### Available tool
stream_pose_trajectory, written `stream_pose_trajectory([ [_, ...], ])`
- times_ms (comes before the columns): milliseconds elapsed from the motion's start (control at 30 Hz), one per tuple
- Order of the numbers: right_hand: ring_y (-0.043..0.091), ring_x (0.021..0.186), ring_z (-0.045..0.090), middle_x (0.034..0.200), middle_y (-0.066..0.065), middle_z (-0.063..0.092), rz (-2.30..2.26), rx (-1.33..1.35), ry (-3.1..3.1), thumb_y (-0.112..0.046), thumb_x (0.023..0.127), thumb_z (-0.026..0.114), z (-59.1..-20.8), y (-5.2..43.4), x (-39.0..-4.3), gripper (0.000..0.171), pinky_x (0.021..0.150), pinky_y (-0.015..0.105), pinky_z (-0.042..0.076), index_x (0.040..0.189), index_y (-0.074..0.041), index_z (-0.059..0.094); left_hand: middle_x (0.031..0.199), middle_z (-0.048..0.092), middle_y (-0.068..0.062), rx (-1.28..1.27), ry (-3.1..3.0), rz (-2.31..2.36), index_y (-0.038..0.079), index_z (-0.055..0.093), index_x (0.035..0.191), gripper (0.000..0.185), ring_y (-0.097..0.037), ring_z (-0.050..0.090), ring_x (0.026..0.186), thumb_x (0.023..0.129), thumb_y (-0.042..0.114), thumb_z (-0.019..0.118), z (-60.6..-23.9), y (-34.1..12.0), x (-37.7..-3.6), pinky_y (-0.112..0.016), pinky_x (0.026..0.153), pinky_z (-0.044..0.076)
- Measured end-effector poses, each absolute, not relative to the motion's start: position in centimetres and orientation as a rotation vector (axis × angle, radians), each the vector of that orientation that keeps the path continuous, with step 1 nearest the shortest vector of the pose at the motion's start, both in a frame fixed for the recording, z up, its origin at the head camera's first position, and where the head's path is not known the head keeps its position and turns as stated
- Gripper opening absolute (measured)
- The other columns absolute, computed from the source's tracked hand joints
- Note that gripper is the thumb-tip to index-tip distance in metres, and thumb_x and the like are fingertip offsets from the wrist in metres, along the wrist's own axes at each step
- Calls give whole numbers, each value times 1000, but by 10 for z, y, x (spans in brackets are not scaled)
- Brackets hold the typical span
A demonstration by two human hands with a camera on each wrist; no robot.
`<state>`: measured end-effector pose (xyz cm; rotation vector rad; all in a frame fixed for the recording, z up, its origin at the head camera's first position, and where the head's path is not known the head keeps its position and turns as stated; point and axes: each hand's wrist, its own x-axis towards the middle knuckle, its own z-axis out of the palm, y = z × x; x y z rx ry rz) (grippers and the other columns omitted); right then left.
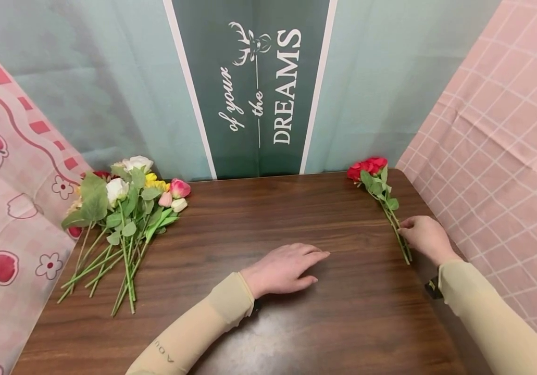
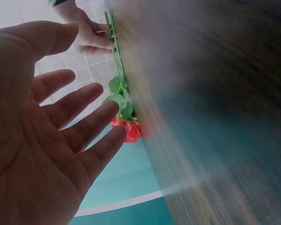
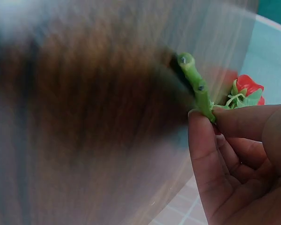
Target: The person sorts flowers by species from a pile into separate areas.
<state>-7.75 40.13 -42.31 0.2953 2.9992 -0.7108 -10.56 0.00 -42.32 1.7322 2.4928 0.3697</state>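
Red roses (image 1: 367, 167) with green stems (image 1: 397, 229) lie at the right side of the brown table (image 1: 268, 219). My right hand (image 1: 425, 238) pinches the stem ends (image 3: 196, 86) between thumb and fingers; a red bloom (image 3: 248, 86) shows behind them. My left hand (image 1: 287, 266) rests flat on the table's middle with straight fingers and holds nothing. In the left wrist view the open palm (image 2: 42, 140) faces the roses (image 2: 129, 130) and the right hand (image 2: 86, 35) beyond.
A mixed bunch of white, yellow and pink flowers (image 1: 125, 200) lies at the table's left side, stems toward me. Cloth backdrops (image 1: 259, 83) close in the back and both sides. Bare wood lies between the two flower groups.
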Motion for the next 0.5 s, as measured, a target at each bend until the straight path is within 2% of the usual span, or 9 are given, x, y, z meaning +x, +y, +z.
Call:
stream_pose_trajectory([
  [100, 14, 60, 65, 79, 7, 72, -675, 275, 3002, -17, 97, 62, -426, 392, -83, 27, 59, 38, 50, 109, 6, 72, 151, 50, -1, 1707, 2510, 362, 19, 38, 159, 63, -15, 44, 140, 104, 39, 59, -426, -4, -106, -33, 117, 34],
  [200, 17, 64, 66, 91, 15, 74, -632, 246, 3011, -18, 97, 63, -426, 385, -86, 28, 61, 42, 52, 110, 5, 72, 151, 49, 1, 1677, 2524, 356, 20, 39, 159, 62, -14, 44, 140, 103, 39, 60, -427, -8, -107, -32, 116, 35],
  [333, 35, 83, 69, 107, 26, 71, -558, 214, 3040, -21, 98, 62, -423, 384, -85, 33, 69, 52, 53, 113, 6, 73, 152, 49, 2, 1676, 2532, 339, 21, 40, 158, 61, -15, 44, 140, 103, 39, 60, -427, -9, -110, -32, 116, 35],
  [433, 50, 98, 65, 116, 31, 68, -507, 214, 3068, -23, 99, 60, -419, 387, -82, 37, 73, 59, 51, 115, 7, 72, 151, 50, 3, 1688, 2538, 328, 21, 41, 158, 60, -15, 45, 139, 103, 39, 60, -426, -10, -114, -32, 115, 36],
  [500, 54, 101, 62, 118, 32, 67, -492, 215, 3089, -25, 100, 58, -417, 385, -82, 38, 74, 61, 50, 116, 7, 71, 150, 50, 2, 1676, 2554, 327, 21, 42, 157, 59, -15, 46, 138, 103, 38, 60, -426, -14, -119, -33, 115, 37],
])
